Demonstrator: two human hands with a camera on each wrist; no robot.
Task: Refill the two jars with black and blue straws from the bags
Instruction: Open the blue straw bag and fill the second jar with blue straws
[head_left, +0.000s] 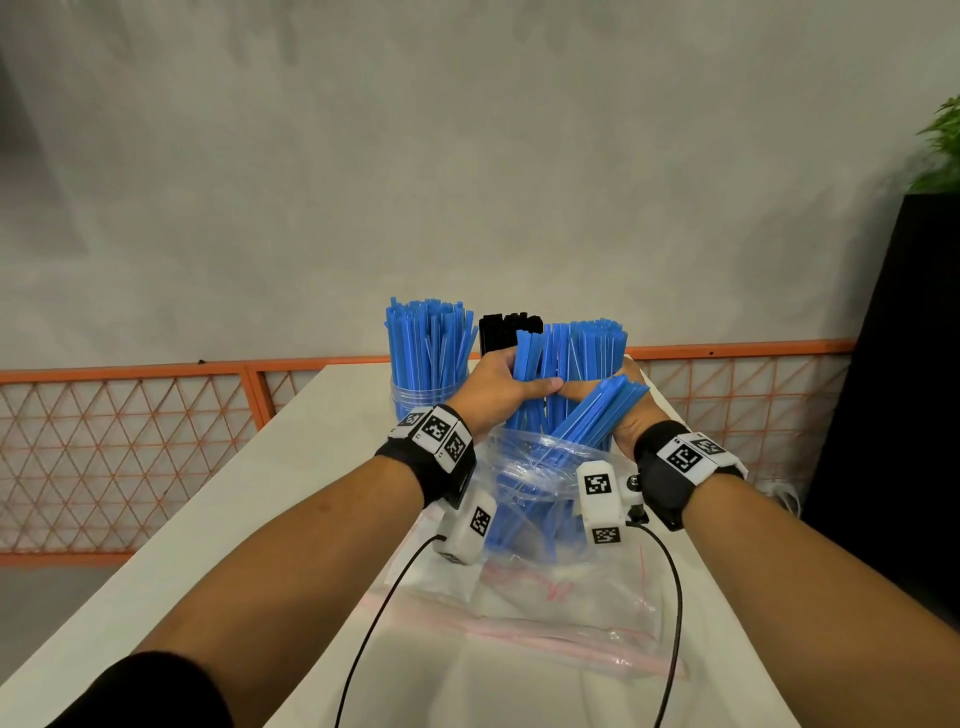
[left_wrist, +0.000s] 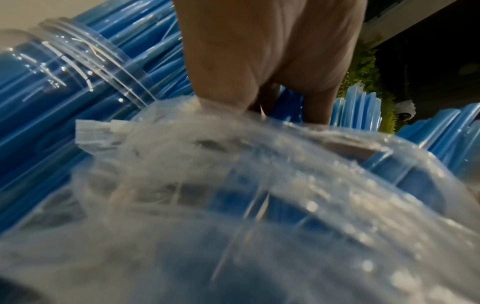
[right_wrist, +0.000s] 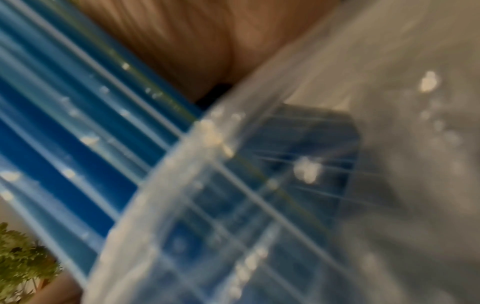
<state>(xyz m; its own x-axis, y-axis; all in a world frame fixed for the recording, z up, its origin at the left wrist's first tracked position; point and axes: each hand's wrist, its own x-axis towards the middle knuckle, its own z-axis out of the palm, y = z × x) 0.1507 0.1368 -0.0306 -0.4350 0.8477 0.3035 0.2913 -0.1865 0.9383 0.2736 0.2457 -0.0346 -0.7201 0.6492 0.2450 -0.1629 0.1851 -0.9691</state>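
Both hands grip one thick bundle of blue straws that stands upright in a crumpled clear bag on the white table. My left hand wraps it from the left and my right hand from the right, thumbs meeting in front. A few straws lean out over the right wrist. Behind on the left stands a clear jar full of blue straws; black straws rise behind the bundle, their container hidden. The left wrist view shows the jar, my palm and the bag. The right wrist view is blurred: straws, bag.
An empty clear zip bag lies flat on the table near me. An orange mesh railing runs behind the table. A tall black planter with a green plant stands close on the right.
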